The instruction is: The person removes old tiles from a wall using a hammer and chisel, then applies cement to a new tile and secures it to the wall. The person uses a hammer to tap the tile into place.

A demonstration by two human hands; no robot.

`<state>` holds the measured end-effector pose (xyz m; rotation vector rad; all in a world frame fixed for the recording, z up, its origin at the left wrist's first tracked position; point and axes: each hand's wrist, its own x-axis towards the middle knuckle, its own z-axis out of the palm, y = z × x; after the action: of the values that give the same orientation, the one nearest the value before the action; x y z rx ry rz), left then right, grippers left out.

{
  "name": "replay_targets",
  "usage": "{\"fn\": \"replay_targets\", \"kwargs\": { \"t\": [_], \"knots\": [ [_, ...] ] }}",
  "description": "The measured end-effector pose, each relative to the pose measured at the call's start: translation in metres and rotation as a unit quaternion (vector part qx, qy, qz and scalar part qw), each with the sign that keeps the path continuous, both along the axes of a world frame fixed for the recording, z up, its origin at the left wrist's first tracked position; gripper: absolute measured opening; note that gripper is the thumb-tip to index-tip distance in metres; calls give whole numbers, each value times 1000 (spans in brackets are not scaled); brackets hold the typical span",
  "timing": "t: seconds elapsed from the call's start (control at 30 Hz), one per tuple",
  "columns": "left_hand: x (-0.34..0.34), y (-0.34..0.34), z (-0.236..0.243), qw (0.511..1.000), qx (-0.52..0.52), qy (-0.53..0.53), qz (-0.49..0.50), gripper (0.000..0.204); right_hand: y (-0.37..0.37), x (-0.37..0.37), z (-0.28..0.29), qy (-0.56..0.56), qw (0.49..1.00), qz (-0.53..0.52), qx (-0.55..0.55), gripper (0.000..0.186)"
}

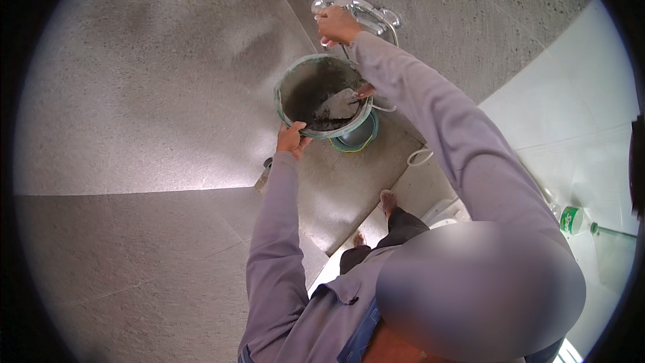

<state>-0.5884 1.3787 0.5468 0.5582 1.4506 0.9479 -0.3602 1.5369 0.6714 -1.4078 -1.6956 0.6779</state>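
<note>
My left hand (pixel 290 138) grips the near-left rim of a round, mortar-stained bucket (pixel 306 87), held tilted below a chrome wall faucet (pixel 390 17). My right hand (pixel 336 25) is up at that faucet, fingers curled on its left part; exactly which piece they hold is partly hidden. Inside the bucket lie some dark grey residue and a trowel (pixel 336 105), its handle toward the right rim, near my right forearm. A smaller teal bucket (pixel 356 136) with a yellow edge shows underneath, partly covered by the held one.
Grey tiled walls (pixel 134 94) meet behind the faucet. A pale hose (pixel 416 156) loops at right of the buckets. My bare feet (pixel 388 203) are near a floor edge. A white fixture (pixel 440 214) and a green-labelled plastic bottle (pixel 570 220) are at right.
</note>
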Motion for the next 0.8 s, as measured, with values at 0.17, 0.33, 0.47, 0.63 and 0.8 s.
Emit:
{"fn": "replay_targets", "kwargs": {
  "t": [0.17, 0.33, 0.47, 0.63, 0.8],
  "knots": [
    [-38, -55, 3, 1000, 20, -9, -12, 55, -126, 30, -24, -345, 931, 117, -41, 37],
    [-40, -125, 9, 998, 53, -9, -39, 54, -243, 18, -58, -363, 886, 179, -228, 30],
    [-32, -187, 13, 996, 45, -1, -77, 49, -317, 10, -49, -409, 870, 181, -208, 21],
    [-6, -250, 21, 990, 36, 16, -135, 43, -424, 23, -10, -434, 885, 73, -155, 14],
    [36, -290, 12, 968, 88, -21, -235, 36, -522, 32, -9, -402, 879, -83, -242, 35]
  ]
}}
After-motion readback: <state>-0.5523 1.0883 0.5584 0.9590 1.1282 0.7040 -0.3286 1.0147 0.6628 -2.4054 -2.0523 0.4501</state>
